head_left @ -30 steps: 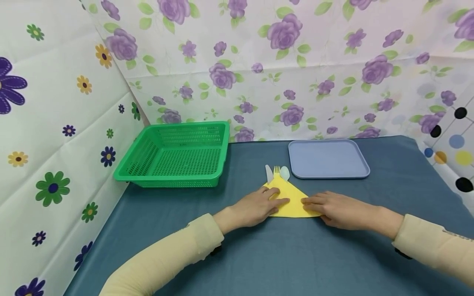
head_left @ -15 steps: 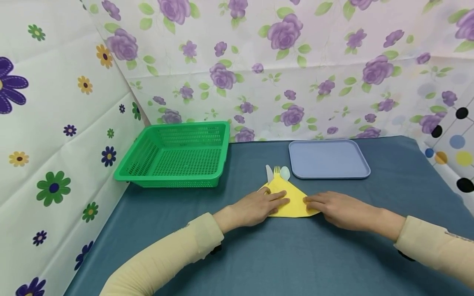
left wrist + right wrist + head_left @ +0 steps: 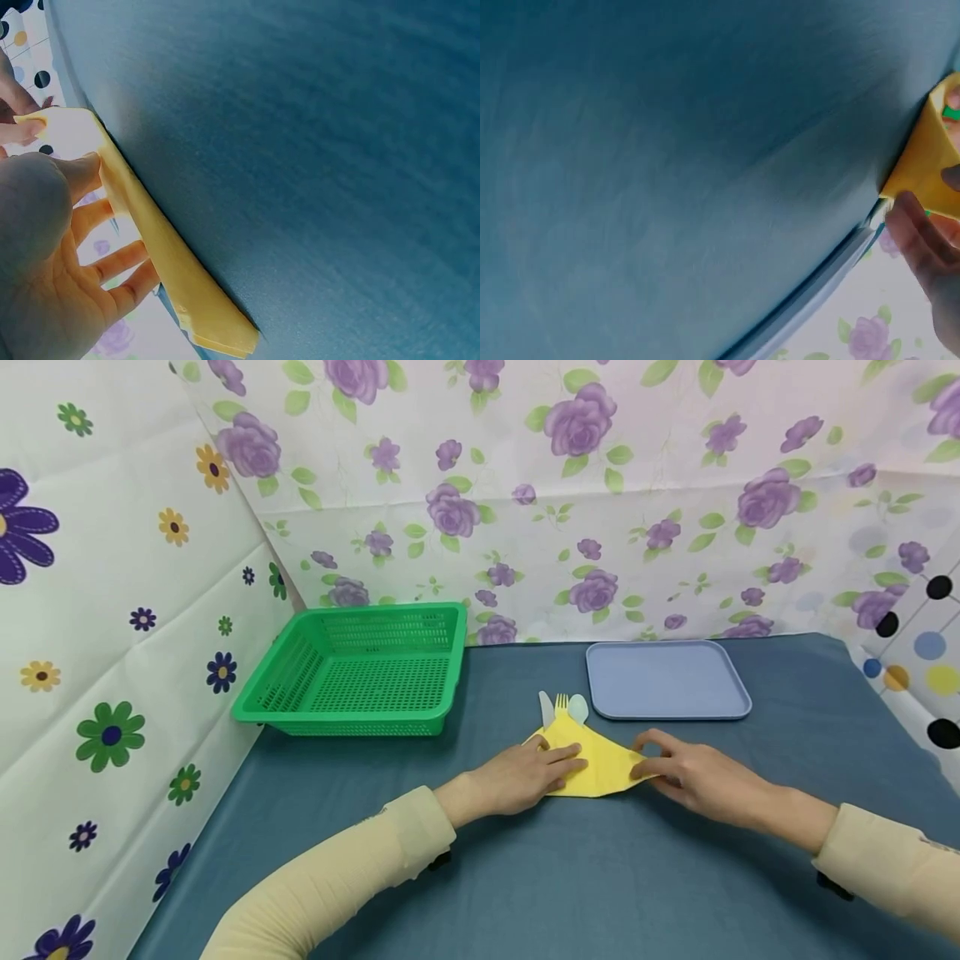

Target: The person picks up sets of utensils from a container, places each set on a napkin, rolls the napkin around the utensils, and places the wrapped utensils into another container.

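A folded yellow napkin (image 3: 600,758) lies on the dark blue cloth, its lower edge towards me. Out of its top poke a pale knife (image 3: 546,708), a yellow fork (image 3: 562,702) and a pale spoon (image 3: 577,708); their handles are hidden in the folds. My left hand (image 3: 525,774) presses its spread fingers on the napkin's left part. At the right corner, my right hand (image 3: 697,775) pinches the napkin and lifts it a little; the raised corner (image 3: 922,161) shows in the right wrist view.
A green plastic basket (image 3: 450,693) with perforated walls stands at the back left. Behind the napkin, to the right, sits a light blue tray (image 3: 667,681). Flowered sheets (image 3: 525,552) hang along the back and left.
My right hand has moved slightly right, and its fingers have closed on the napkin's right corner, raising it off the cloth. The left hand stays in place.
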Demonstrator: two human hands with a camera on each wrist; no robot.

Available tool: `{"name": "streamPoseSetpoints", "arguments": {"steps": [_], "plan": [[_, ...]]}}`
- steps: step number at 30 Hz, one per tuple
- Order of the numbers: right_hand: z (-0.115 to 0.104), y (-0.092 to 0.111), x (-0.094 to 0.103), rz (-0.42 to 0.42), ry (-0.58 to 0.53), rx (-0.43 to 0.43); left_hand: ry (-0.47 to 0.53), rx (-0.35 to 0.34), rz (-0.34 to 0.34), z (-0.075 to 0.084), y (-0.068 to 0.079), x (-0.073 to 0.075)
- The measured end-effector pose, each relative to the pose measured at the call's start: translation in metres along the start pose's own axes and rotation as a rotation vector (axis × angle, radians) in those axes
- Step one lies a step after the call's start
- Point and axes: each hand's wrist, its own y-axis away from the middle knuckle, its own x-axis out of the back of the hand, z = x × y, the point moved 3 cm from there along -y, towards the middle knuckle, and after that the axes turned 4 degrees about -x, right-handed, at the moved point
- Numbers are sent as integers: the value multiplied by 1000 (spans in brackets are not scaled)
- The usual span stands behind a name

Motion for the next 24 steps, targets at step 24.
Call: {"name": "streamPoseSetpoints", "arguments": {"steps": [24], "plan": [[12,-3,-13,-39,-960,-627,15,1,7,0,0,0]]}}
